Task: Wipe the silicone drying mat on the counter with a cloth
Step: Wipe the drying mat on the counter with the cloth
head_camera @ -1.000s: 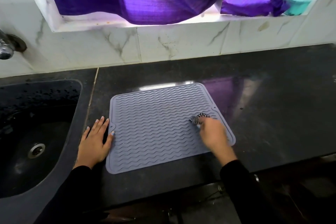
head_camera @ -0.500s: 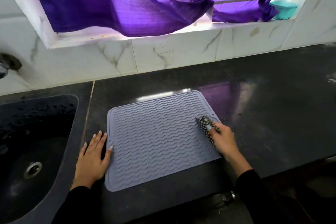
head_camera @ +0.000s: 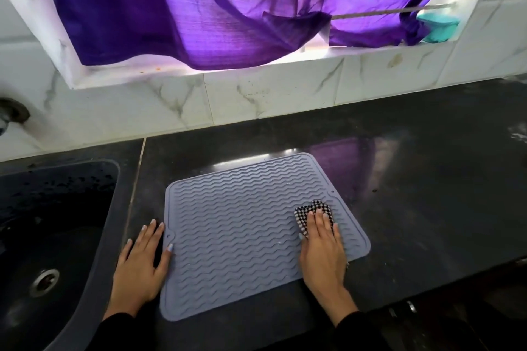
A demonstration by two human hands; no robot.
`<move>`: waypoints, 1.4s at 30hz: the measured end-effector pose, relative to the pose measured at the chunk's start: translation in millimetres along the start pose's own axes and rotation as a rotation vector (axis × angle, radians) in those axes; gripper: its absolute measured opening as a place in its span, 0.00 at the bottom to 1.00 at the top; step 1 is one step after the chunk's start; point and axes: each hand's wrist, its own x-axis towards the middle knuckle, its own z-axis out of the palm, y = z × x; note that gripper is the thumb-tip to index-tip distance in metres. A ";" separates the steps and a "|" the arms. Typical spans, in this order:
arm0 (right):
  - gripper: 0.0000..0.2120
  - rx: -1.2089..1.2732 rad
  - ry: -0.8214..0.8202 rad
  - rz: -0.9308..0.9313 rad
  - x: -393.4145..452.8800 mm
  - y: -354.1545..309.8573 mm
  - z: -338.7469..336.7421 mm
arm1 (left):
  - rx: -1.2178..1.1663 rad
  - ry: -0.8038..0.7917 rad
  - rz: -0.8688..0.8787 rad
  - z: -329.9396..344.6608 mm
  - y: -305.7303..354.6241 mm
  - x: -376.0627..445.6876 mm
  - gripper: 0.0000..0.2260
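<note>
Nearest the body, both black sleeves are coming in from the bottom edge, w/ the left hand point(head_camera: 139, 266) lying flat on the counter point(head_camera: 413, 194) right by the mat's left edge, fingers straight & spread, gripping nothing; the thumb tip is touching or just overlapping the mat's rim, can't tell which. The right hand point(head_camera: 322, 248) is pressing flat on the checked cloth point(head_camera: 309, 212), fingers straight & together, more pinning it down than clutching it; the thumb looks to be tucking under the cloth's left edge but that's unclear. The cloth is bunched small, poking out past the fingertips, sitting on the mat's right side near the far right corner. The mat point(head_camera: 242, 231) is lying flat on the dark counter, between the sink point(head_camera: 57, 236) on the left & bare counter on the right, its near edge not far from the counter's front lip. Risks, as I'm judging it: the left hand is mostly off the mat, so a hard sideways stroke is prob going to drag or buckle the whole mat instead of wiping it, maybe sliding it toward the sink or the front lip. The cloth is wadded so small that it's covering little per pass, & w/ no real grip it could be slipping out from under the palm, esp over the wavy ridges, which are also likely trapping grime in the grooves. Further back the wall tiles point(head_camera: 256, 100), the purple curtain point(head_camera: 228, 8) & a teal thing on the window ledge are well apart, no threat
</note>
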 end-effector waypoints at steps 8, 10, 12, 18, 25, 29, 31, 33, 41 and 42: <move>0.23 0.259 -0.066 -0.022 13.6 16.1 -27.6 | 0.007 -0.009 -0.003 -2.0 2.4 -0.5 0.34; 0.18 0.366 -0.118 0.087 23.6 19.1 -42.6 | 0.010 -0.018 -0.003 -2.9 2.5 -1.3 0.35; 0.15 0.672 -0.228 0.288 44.3 28.1 -58.8 | 0.011 -0.027 -0.004 -3.2 2.1 -0.8 0.35; 0.15 0.449 -0.021 0.327 70.3 31.0 -74.2 | 0.014 -0.034 -0.008 -2.1 2.4 0.6 0.35; 0.25 -0.095 -0.153 0.007 46.6 2.5 -16.2 | 0.020 -0.031 0.000 -0.7 0.7 0.4 0.34; 0.25 -0.194 -0.196 -0.011 55.1 2.4 -15.8 | 0.018 -0.023 0.002 -0.6 0.8 1.4 0.33; 0.24 -0.230 -0.222 -0.074 59.3 1.7 -20.1 | 0.023 -0.022 0.001 -0.4 0.4 1.4 0.33; 0.21 -0.143 -0.223 -0.088 66.6 7.1 -27.9 | 0.025 -0.024 -0.001 -0.1 -0.4 0.8 0.33; 0.16 0.201 -0.262 0.154 79.8 26.0 -65.8 | 0.025 -0.018 -0.005 -0.4 -0.3 1.7 0.33; 0.17 0.134 -0.253 0.119 72.7 20.8 -58.4 | 0.022 -0.019 -0.007 -0.5 -0.8 1.9 0.33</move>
